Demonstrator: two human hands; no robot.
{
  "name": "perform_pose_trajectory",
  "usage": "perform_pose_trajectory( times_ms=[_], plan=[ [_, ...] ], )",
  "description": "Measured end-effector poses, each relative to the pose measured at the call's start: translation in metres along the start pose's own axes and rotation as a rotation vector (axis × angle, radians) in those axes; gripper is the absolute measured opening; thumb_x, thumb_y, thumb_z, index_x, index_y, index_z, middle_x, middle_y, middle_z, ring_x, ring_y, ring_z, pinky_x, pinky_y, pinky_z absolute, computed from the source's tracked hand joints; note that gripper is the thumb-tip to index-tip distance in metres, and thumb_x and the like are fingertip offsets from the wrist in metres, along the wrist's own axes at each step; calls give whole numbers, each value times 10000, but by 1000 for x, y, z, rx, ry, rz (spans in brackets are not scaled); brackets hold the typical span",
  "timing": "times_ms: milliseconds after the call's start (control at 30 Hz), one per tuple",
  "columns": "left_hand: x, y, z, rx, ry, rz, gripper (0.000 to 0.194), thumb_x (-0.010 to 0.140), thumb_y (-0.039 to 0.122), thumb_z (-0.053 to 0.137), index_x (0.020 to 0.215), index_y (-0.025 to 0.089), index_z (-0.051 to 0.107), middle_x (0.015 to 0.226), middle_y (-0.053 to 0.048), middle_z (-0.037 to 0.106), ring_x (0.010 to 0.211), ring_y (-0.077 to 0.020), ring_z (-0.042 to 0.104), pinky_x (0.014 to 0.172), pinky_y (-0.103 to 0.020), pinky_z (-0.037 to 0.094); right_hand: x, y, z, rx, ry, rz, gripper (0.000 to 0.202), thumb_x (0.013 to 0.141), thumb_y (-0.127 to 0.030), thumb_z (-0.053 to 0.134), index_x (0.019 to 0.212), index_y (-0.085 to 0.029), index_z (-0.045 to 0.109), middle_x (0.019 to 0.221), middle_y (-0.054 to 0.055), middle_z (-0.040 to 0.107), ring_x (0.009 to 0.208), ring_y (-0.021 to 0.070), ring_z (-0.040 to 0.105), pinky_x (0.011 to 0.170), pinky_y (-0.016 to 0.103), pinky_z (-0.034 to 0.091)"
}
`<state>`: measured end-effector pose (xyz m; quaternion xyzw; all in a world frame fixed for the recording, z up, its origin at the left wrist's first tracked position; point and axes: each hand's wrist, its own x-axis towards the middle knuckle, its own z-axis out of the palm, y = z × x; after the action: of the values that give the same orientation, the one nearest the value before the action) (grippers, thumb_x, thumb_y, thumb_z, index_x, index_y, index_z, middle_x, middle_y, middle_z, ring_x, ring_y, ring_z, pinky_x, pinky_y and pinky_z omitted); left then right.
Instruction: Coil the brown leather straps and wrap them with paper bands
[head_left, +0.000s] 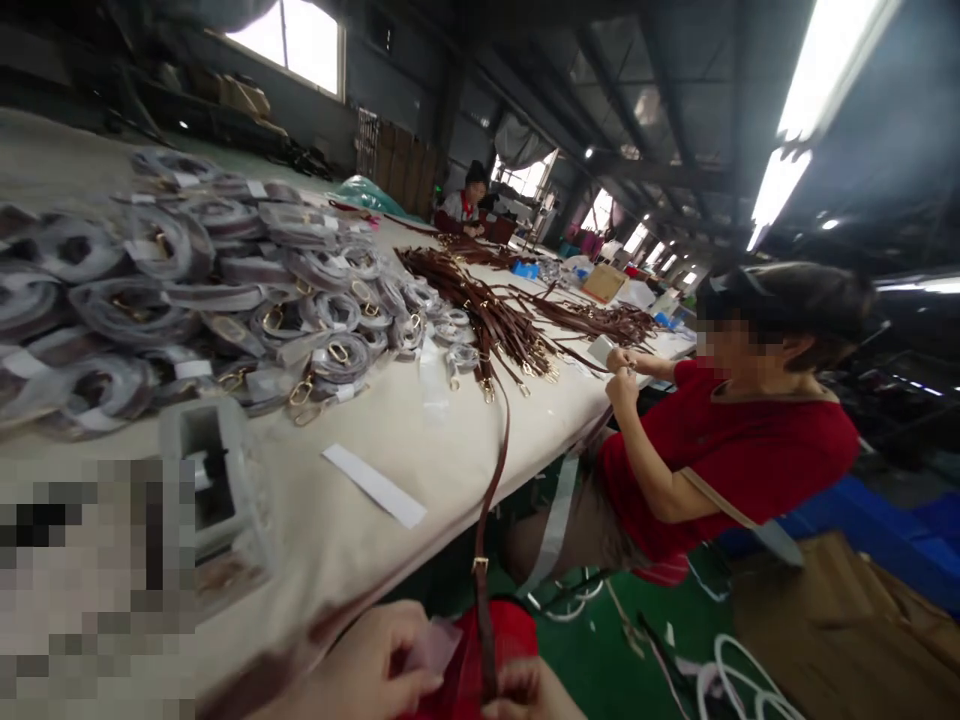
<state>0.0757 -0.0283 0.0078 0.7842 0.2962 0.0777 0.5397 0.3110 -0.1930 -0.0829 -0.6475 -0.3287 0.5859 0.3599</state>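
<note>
Low in the head view, my right hand (529, 690) is closed on a brown leather strap (486, 500) with a small gold buckle (480, 565). The strap runs up over the table edge towards a heap of similar brown straps (487, 310) with gold clasps. To its left, my left hand (375, 660) pinches a piece of thin see-through plastic film (433, 645) between thumb and fingers. Red cloth lies under both hands. A white paper strip (375, 487) rests on the table near its front edge.
Many coiled straps in clear wrapping (225, 270) are piled on the cloth-covered table (450, 450). A grey plastic box (214, 470) stands in front of them. At right sits a co-worker in a red shirt (720, 430); another person (469, 205) is farther back. Brown cardboard (817, 630) lies lower right.
</note>
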Motion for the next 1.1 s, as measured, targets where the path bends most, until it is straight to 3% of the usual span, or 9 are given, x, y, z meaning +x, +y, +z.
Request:
perform_pose_trajectory(
  times_ms=[100,200,267,400,533,700,833,1000,1100],
  plan=[
    [-4,5,16,-206,-75,2,125,646,242,717,620,182,611,1110,-46,686,991,-237,622,921,-306,453,-10,-37,38,-137,117,-254,314,702,-487,790,655,-183,724,671,20,633,686,183,566,687,279,461],
    [-5,2,28,-439,-120,40,214,682,380,703,662,172,655,937,-41,709,852,-217,639,788,-288,490,-10,-76,71,-116,2,-393,242,789,-425,742,709,-197,760,694,16,651,699,188,587,692,276,468],
    [-9,1,28,-486,-15,71,293,733,453,675,677,165,665,808,-32,689,772,-196,621,706,-269,482,-9,-91,84,-72,-111,-400,202,784,-400,755,780,-199,774,728,12,676,716,193,605,698,276,472],
    [-24,5,9,-272,168,117,204,812,353,634,734,174,690,837,-32,676,800,-186,608,758,-276,470,-2,-101,78,38,-180,-285,242,771,-394,770,891,-184,769,767,16,679,658,151,569,653,250,455],
    [-42,16,-7,-131,98,164,104,809,254,632,734,199,678,853,-12,681,829,-186,622,801,-281,467,12,-112,72,320,-81,-211,368,780,-479,737,988,-175,743,650,-12,618,504,88,450,532,203,388],
    [-52,22,-6,-106,62,204,76,815,200,623,756,204,669,866,5,700,918,-203,621,879,-285,443,19,-129,104,350,-179,-205,379,595,-404,878,835,-134,764,671,24,660,555,108,516,536,210,415],
    [-55,16,1,-144,50,116,185,842,278,590,684,187,619,722,22,656,706,-159,582,692,-236,462,25,-135,106,436,-41,-208,337,618,-400,873,692,-120,701,453,-67,467,382,28,278,379,167,215],
    [-51,18,3,-158,140,154,161,855,309,563,783,196,652,815,2,694,776,-173,584,781,-246,470,28,-141,95,509,34,-192,392,608,-458,866,748,-152,664,389,-133,280,363,20,128,351,170,91],
    [-50,22,-4,-144,132,166,134,834,277,564,762,198,645,814,4,688,785,-178,589,774,-249,464,24,-139,103,506,-17,-229,434,612,-460,869,873,-156,704,448,-103,406,380,28,226,377,162,187]
  ],
)
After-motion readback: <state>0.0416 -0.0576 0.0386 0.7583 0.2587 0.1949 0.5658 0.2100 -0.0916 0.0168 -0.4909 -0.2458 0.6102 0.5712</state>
